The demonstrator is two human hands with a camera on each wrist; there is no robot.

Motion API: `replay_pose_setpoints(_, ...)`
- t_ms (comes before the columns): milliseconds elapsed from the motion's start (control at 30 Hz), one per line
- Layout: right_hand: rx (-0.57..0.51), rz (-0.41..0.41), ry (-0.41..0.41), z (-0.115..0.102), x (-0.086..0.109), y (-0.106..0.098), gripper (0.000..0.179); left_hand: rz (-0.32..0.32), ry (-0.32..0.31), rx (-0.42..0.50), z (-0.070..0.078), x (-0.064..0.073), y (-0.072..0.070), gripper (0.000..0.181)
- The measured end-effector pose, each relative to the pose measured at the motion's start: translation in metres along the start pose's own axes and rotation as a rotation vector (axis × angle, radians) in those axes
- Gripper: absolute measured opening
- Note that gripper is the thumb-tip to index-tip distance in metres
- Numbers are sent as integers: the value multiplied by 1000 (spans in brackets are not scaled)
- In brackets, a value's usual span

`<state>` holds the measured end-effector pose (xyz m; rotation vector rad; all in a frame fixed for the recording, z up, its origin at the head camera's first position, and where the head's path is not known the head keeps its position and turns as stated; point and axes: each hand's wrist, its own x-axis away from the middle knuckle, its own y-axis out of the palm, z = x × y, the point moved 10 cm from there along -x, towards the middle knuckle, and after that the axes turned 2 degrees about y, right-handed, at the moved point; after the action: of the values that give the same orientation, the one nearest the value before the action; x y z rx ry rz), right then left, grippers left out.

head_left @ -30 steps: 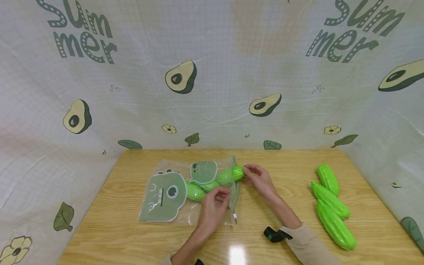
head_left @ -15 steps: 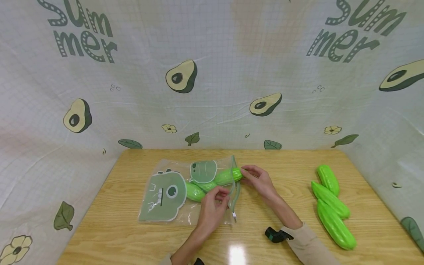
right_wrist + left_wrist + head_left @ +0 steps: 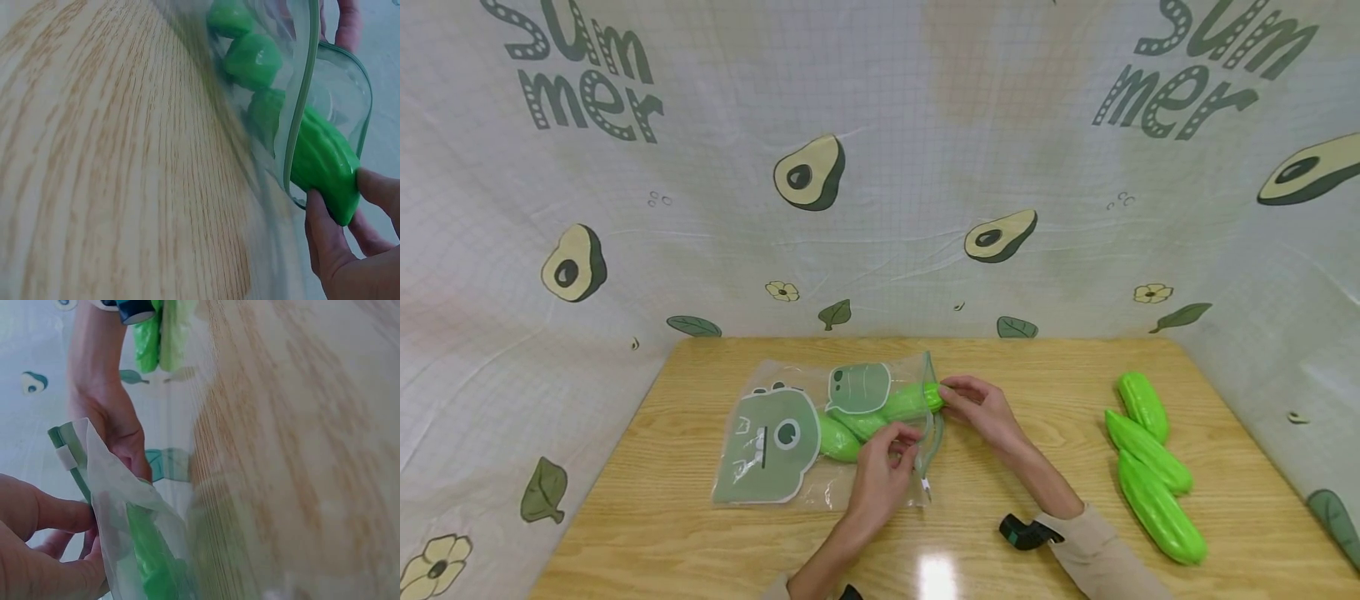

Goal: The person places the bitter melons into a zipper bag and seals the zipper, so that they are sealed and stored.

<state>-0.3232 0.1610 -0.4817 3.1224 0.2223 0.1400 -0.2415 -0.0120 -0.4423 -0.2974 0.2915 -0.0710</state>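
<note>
A clear slider zip bag (image 3: 820, 497) with a green monster print lies on the table, its green-edged mouth facing right. My left hand (image 3: 883, 471) pinches the near edge of that mouth between thumb and fingers, beside the white slider (image 3: 65, 457). With thumb and fingertips my right hand (image 3: 988, 412) grips the blunt end of a bright green, ridged, cucumber-like vegetable (image 3: 328, 165). Most of its length is inside the bag; only the end sticks out of the mouth. Further in lie more green vegetables (image 3: 838, 439), partly hidden by the print and my left hand.
At the table's right side lie three more green cucumber-like vegetables (image 3: 1159, 508), touching one another. A patterned cloth (image 3: 895, 275) hangs behind and beside the wooden table (image 3: 1022, 575). A black wrist device (image 3: 1025, 532) sits on my right wrist.
My right hand has moved slightly left and down, and the vegetable it grips has slid further into the bag. The left hand has stayed nearly still at the bag's mouth.
</note>
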Motion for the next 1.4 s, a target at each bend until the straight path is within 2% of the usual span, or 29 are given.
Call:
replay_pose_setpoints(200,-5,-8,12,0,0,5,40,-3,13,-20,1,0,-1,20)
replay_pose_setpoints(533,24,-26,-16,-1,-2,12,39,-9,3,-16,1,0,-1,21)
replay_pose_setpoints(1067,195,-53,-62,0,-4,22,35,-25,30,-21,3,0,1,23)
replay_pose_setpoints(1400,241,-59,-94,-3,-7,26,33,-35,24,-20,3,-1,3,24)
